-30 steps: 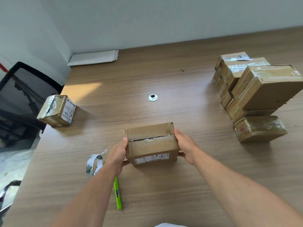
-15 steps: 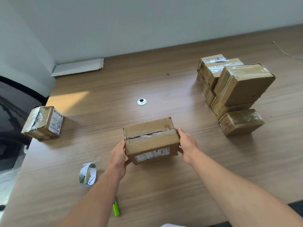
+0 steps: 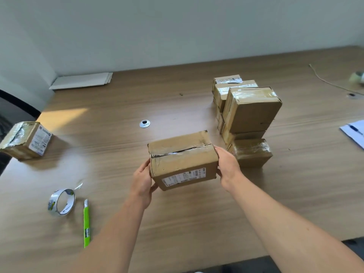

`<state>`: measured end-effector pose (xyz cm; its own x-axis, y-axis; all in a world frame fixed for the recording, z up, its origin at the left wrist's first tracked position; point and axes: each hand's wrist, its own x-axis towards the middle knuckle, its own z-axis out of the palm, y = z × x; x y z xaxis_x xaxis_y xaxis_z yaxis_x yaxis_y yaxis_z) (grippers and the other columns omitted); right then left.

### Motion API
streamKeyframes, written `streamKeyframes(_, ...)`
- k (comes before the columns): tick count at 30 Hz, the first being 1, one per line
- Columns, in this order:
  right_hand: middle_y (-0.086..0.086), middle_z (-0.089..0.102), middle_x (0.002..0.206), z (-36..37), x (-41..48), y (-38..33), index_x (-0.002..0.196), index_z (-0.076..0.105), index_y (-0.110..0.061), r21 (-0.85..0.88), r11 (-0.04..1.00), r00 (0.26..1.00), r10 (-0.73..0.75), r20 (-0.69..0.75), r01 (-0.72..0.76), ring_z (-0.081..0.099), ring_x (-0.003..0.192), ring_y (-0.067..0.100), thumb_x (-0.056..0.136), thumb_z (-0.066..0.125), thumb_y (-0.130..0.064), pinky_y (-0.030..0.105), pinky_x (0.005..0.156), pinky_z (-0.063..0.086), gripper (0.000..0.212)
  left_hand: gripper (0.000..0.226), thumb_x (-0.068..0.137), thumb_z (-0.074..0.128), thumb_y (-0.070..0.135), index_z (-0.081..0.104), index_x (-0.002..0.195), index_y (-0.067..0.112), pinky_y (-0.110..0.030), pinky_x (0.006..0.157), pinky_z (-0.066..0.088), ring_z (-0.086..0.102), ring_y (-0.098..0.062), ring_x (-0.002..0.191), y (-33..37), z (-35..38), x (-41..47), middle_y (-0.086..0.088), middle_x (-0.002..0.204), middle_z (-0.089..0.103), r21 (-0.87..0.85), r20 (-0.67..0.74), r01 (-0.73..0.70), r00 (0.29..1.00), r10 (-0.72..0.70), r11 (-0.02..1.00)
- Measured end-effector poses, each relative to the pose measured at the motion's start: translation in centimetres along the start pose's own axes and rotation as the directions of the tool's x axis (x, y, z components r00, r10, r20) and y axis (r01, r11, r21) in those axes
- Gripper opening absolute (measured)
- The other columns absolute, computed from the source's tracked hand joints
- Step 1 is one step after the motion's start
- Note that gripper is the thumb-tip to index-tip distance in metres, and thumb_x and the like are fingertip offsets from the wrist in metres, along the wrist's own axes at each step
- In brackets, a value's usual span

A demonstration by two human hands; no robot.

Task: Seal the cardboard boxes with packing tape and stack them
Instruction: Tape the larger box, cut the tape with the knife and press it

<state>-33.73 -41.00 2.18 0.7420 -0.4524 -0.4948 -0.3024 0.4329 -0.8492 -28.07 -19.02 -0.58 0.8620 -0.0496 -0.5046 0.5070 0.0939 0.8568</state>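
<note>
Since its split seam needs tape (image 3: 70, 202), your left grip (image 3: 142, 179) and right grip (image 3: 226, 168) clasp the box (image 3: 183, 156) by its ends, seam upward.

Wood-grain table (image 3: 177, 223), wide. Near left: tape roll (image 3: 61, 201) standing on its edge, green utility knife (image 3: 86, 223) flat just to its right. Left edge: lone taped box (image 3: 25, 139). Middle: silver grommet (image 3: 144, 124). Far left corner by the wall: flat grey sheets (image 3: 82, 80). Right of middle: stack of sealed boxes (image 3: 250, 111), small tape-wrapped box (image 3: 251, 152) just beside its near side. Right edge: white paper (image 3: 354, 133). Far right: thin string (image 3: 327, 80), blurred roll (image 3: 357, 77), second grommet (image 3: 351, 94). Open-seam box (image 3: 183, 160) gripped between my left hand (image 3: 142, 178) and right hand (image 3: 227, 170): can't tell if it rests on the table.
</note>
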Motion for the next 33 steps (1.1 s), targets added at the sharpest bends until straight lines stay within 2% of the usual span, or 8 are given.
streamKeyframes(2, 0.001, 0.077, 0.098, -2.1, -0.1, -1.1, 0.113, 0.075, -0.019, 0.015, 1.0, 1.0, -0.014, 0.019, 0.014, 0.074, 0.078, 0.011, 0.105, 0.048, -0.027, 0.02, 0.053, 0.052, 0.029, 0.034, 0.105, 0.045, 0.019, 0.064, 0.131, 0.029, -0.031, 0.069, 0.046, 0.053, -0.007, 0.065, -0.4, 2.3, -0.9, 0.01, 0.078, 0.066, -0.008, -0.015, -0.014, 1.0, 0.014, 1.0)
streamKeyframes(5, 0.003, 0.077, 0.107, -5.3, 0.1, -1.5, 0.115, 0.075, -0.022, -0.002, 1.0, 1.0, -0.018, 0.013, 0.018, 0.073, 0.101, 0.022, 0.102, 0.049, -0.029, 0.031, 0.072, 0.058, 0.029, 0.034, 0.104, 0.045, 0.017, 0.065, 0.131, 0.024, -0.031, 0.067, 0.044, 0.049, -0.007, 0.058, -1.9, 5.1, -2.1, 0.009, 0.072, 0.062, 0.005, -0.027, -0.008, 1.0, 0.008, 1.0)
streamKeyframes(8, 0.002, 0.078, 0.102, -8.4, -0.2, -1.0, 0.113, 0.075, -0.023, -0.011, 1.0, 1.0, 0.013, 0.009, -0.012, 0.074, 0.092, 0.02, 0.101, 0.051, -0.026, 0.027, 0.062, 0.056, 0.027, 0.034, 0.103, 0.047, 0.018, 0.066, 0.13, 0.025, -0.031, 0.068, 0.044, 0.048, -0.011, 0.063, -3.7, 6.8, -3.5, 0.005, 0.079, 0.063, 0.01, -0.047, 0.001, 0.999, -0.001, 1.0)
streamKeyframes(12, 0.001, 0.077, 0.097, -11.7, -0.5, -0.3, 0.109, 0.075, -0.022, -0.006, 0.998, 0.998, 0.055, -0.03, -0.055, 0.07, 0.074, 0.013, 0.101, 0.049, -0.022, 0.02, 0.048, 0.049, 0.028, 0.034, 0.103, 0.046, 0.019, 0.065, 0.131, 0.024, -0.031, 0.067, 0.044, 0.048, -0.009, 0.061, -6.0, 8.7, -4.9, 0.005, 0.078, 0.062, 0.049, -0.036, 0.026, 0.999, -0.024, 0.998)
streamKeyframes(16, 0.004, 0.076, 0.101, -14.8, -0.6, 0.3, 0.11, 0.074, -0.021, 0.015, 0.997, 0.994, 0.072, -0.086, -0.07, 0.069, 0.079, 0.014, 0.102, 0.047, -0.021, 0.02, 0.049, 0.049, 0.029, 0.034, 0.103, 0.047, 0.019, 0.063, 0.133, 0.023, -0.029, 0.064, 0.045, 0.052, -0.008, 0.058, -7.5, 11.0, -6.0, 0.007, 0.075, 0.065, 0.075, -0.004, 0.066, 0.998, -0.066, 0.995)
streamKeyframes(23, -0.002, 0.076, 0.092, -19.3, 0.0, 0.4, 0.112, 0.075, -0.02, 0.067, 0.994, 0.977, 0.098, -0.188, -0.087, 0.068, 0.067, 0.006, 0.101, 0.049, -0.026, 0.015, 0.046, 0.047, 0.029, 0.033, 0.105, 0.049, 0.021, 0.062, 0.134, 0.026, -0.029, 0.063, 0.047, 0.056, -0.001, 0.053, -8.4, 15.9, -6.7, 0.012, 0.071, 0.068, 0.129, 0.032, 0.11, 0.993, -0.115, 0.986)
streamKeyframes(25, 0.0, 0.077, 0.098, -20.4, 0.6, 0.4, 0.112, 0.076, -0.019, 0.094, 0.993, 0.971, 0.097, -0.217, -0.078, 0.068, 0.069, 0.006, 0.1, 0.051, -0.025, 0.015, 0.047, 0.047, 0.028, 0.034, 0.105, 0.049, 0.021, 0.061, 0.136, 0.027, -0.029, 0.064, 0.048, 0.057, -0.003, 0.056, -8.6, 17.1, -6.9, 0.011, 0.072, 0.068, 0.129, 0.038, 0.119, 0.991, -0.125, 0.984)
streamKeyframes(33, -0.005, 0.073, 0.084, -24.1, 2.3, 0.3, 0.11, 0.076, -0.018, 0.101, 0.991, 0.946, 0.112, -0.304, -0.085, 0.064, 0.061, 0.005, 0.098, 0.052, -0.021, 0.015, 0.044, 0.045, 0.027, 0.035, 0.107, 0.046, 0.021, 0.059, 0.138, 0.03, -0.031, 0.071, 0.053, 0.063, -0.003, 0.064, -9.4, 20.8, -7.0, 0.007, 0.09, 0.072, 0.163, 0.061, 0.132, 0.988, -0.143, 0.978)
